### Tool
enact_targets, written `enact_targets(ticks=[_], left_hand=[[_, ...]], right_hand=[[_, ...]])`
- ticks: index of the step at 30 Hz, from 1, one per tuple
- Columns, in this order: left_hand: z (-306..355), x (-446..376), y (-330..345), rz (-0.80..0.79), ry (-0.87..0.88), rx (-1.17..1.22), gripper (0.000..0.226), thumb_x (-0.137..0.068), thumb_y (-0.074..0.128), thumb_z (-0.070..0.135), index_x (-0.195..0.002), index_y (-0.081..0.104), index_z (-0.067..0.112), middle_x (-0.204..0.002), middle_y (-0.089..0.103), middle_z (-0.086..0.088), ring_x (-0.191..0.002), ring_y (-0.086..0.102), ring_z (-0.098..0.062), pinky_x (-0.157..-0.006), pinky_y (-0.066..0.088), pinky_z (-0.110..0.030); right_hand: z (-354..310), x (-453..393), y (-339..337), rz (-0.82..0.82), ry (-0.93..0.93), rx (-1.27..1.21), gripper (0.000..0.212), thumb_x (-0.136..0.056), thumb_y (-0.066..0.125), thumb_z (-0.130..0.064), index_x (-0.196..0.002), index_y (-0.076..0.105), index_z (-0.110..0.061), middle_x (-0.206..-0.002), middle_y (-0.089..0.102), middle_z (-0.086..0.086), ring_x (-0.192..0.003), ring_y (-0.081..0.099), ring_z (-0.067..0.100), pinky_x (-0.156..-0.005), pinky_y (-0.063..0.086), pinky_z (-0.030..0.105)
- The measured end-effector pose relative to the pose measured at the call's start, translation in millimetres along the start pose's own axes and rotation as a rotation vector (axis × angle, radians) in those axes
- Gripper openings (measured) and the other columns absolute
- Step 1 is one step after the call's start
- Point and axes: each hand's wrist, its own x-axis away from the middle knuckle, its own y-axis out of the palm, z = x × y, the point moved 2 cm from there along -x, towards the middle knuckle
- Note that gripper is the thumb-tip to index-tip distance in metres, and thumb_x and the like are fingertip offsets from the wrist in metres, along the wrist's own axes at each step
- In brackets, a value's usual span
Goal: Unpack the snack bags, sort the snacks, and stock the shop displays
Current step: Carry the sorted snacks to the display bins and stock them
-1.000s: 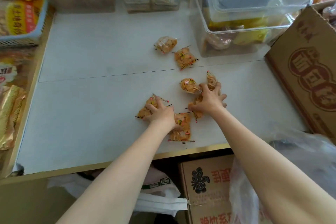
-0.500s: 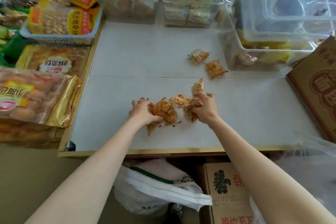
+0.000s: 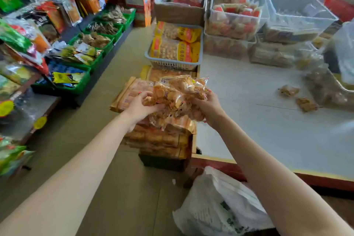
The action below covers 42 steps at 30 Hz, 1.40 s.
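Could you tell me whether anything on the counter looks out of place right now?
Two small snack packets lie loose on the white counter, apart from the bundle of packets held by the left hand and right hand.

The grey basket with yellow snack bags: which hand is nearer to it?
Left. The left hand is below the grey basket; the right hand is further right, lower.
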Motion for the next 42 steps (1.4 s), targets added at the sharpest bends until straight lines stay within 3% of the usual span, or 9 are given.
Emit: enact_targets(ticks=[3,6,9,14,20,24,31,37,42], left_hand=[[-9.5,16.3,-109.2,0.092,-0.045,-0.012,0.032,-0.076,0.075,0.026,-0.101,0.056,0.028,-0.111,0.06,-0.006,-0.105,0.057,-0.025,-0.081,0.053,-0.04],[-28.2,11.3,-186.6,0.222,-0.061,0.006,0.038,-0.077,0.075,0.025,-0.11,0.055,0.022,-0.112,0.059,-0.007,-0.103,0.056,-0.025,-0.064,0.051,-0.031],[-44.3,-8.1,-233.7,0.287,-0.088,0.075,0.036,-0.079,0.073,0.026,-0.109,0.055,0.021,-0.113,0.059,-0.007,-0.099,0.057,-0.025,-0.057,0.049,-0.029],[-60.2,-77.8,-306.1,0.278,-0.116,0.083,0.035,-0.077,0.074,0.029,-0.106,0.055,0.024,-0.108,0.059,-0.005,-0.1,0.057,-0.026,-0.068,0.054,-0.036],[-63.0,-213.7,-420.4,0.312,-0.134,0.067,0.04,-0.075,0.076,0.035,-0.109,0.056,0.027,-0.115,0.062,-0.005,-0.105,0.058,-0.026,-0.092,0.049,-0.047],[-54.8,-295.2,-489.2,0.352,-0.199,0.049,0.043,-0.074,0.076,0.038,-0.109,0.052,0.03,-0.114,0.058,-0.003,-0.107,0.057,-0.027,-0.092,0.049,-0.049],[-33.3,-493.4,-592.2,0.337,-0.154,-0.115,0.041,-0.073,0.078,0.037,-0.105,0.057,0.022,-0.116,0.059,-0.006,-0.11,0.054,-0.027,-0.091,0.048,-0.041],[-14.5,-660.4,-652.8,0.194,-0.076,-0.369,0.05,-0.076,0.075,0.036,-0.117,0.055,0.014,-0.122,0.04,-0.003,-0.122,0.035,-0.019,-0.105,0.033,-0.036],[-7.4,-797.9,-678.2,0.048,-0.141,-0.682,0.062,-0.077,0.075,0.035,-0.131,0.048,0.022,-0.149,0.016,-0.014,-0.136,0.027,-0.034,-0.111,0.028,-0.038]], right_hand=[[-25.4,-6.1,105.4,-0.125,-0.011,0.046,0.039,-0.081,0.066,0.001,-0.115,0.057,-0.017,-0.106,0.067,0.012,-0.095,0.066,0.025,-0.079,0.058,0.04],[-49.1,-22.9,186.4,-0.221,-0.055,0.106,0.042,-0.081,0.065,0.001,-0.117,0.058,-0.018,-0.107,0.068,0.011,-0.094,0.066,0.024,-0.08,0.057,0.037],[-68.0,-51.0,240.7,-0.276,-0.131,0.158,0.047,-0.077,0.064,0.005,-0.115,0.058,-0.022,-0.105,0.068,0.008,-0.098,0.065,0.025,-0.087,0.055,0.039],[-71.3,-138.3,310.3,-0.289,-0.117,0.196,0.048,-0.075,0.062,0.005,-0.114,0.061,-0.023,-0.107,0.068,0.009,-0.101,0.065,0.026,-0.091,0.053,0.044],[-82.4,-287.2,413.7,-0.271,-0.074,0.195,0.046,-0.074,0.064,-0.001,-0.115,0.062,-0.023,-0.105,0.069,0.006,-0.098,0.066,0.023,-0.09,0.054,0.043],[-102.3,-369.5,470.8,-0.276,-0.036,0.204,0.047,-0.073,0.064,0.001,-0.11,0.062,-0.029,-0.1,0.071,0.006,-0.095,0.067,0.024,-0.089,0.054,0.044],[-128.3,-537.8,546.8,-0.22,0.026,0.19,0.047,-0.074,0.065,-0.002,-0.113,0.063,-0.027,-0.101,0.071,0.006,-0.096,0.067,0.025,-0.088,0.054,0.045],[-148.6,-688.5,597.3,-0.202,0.079,0.335,0.055,-0.07,0.064,-0.002,-0.121,0.06,-0.023,-0.105,0.069,0.007,-0.099,0.065,0.025,-0.092,0.052,0.045],[-158.9,-820.0,613.3,-0.178,0.129,0.506,0.055,-0.072,0.061,0.0,-0.122,0.06,-0.021,-0.104,0.069,0.01,-0.099,0.064,0.026,-0.09,0.052,0.042]])
